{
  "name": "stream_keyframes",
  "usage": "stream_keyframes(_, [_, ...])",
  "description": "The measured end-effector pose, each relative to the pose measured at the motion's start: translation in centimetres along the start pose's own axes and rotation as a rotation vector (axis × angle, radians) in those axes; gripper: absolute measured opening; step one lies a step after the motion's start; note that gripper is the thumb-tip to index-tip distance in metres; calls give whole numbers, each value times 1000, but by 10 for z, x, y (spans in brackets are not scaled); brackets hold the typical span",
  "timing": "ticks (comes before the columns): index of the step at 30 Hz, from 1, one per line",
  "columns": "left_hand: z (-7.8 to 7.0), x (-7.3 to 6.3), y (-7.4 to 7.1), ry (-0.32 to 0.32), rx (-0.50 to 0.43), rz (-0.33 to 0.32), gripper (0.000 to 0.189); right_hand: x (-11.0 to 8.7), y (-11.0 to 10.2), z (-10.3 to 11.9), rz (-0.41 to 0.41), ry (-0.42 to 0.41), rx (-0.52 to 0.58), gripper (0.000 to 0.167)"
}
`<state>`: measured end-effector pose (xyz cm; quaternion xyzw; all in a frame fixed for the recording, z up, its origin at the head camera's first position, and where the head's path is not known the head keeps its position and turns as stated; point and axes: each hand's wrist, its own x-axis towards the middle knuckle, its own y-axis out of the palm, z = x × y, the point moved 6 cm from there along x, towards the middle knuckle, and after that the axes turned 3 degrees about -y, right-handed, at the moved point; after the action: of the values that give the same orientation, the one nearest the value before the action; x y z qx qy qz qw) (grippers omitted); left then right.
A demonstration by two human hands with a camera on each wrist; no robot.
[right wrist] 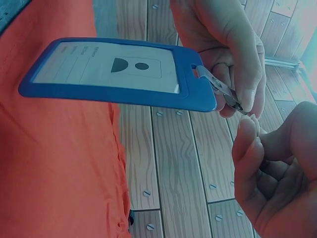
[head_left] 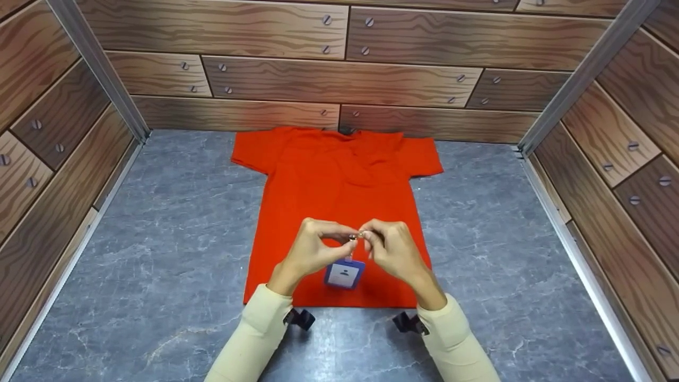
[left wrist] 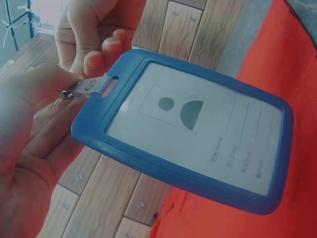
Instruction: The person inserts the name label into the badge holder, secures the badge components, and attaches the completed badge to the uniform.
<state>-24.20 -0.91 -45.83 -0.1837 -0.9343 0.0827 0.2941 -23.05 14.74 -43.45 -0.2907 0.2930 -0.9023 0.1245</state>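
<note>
A blue-framed badge holder [left wrist: 183, 134] with a white card hangs from a clear strap [left wrist: 90, 85] on a small metal clip [left wrist: 69, 93]. My left hand [head_left: 314, 246] pinches this clip between thumb and fingers. Close against it, my right hand [head_left: 391, 246] pinches a tiny gold-coloured piece [head_left: 361, 234] with thumb and fingertips. Most of that piece is hidden by the fingers, and I cannot tell what it is. The fingertips of both hands meet at the clip, above the lower part of a red T-shirt [head_left: 339, 191].
The T-shirt lies spread flat on a grey marbled table [head_left: 180, 212], its collar toward the back panel [head_left: 276, 77]. Wood-patterned panels with metal edge strips [head_left: 578, 254] enclose the left, right and back.
</note>
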Motion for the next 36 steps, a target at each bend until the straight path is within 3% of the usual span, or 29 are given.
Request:
stream_keyframes(17, [0, 0, 0, 1, 11, 26, 14, 0, 1, -1, 6, 2, -26, 15])
stream_keyframes(29, [1, 0, 1, -71, 2, 7, 15, 0, 1, -2, 1, 4, -33, 16])
stream_keyframes(36, [3, -1, 2, -49, -20, 3, 17, 0, 0, -2, 9, 24, -31, 17])
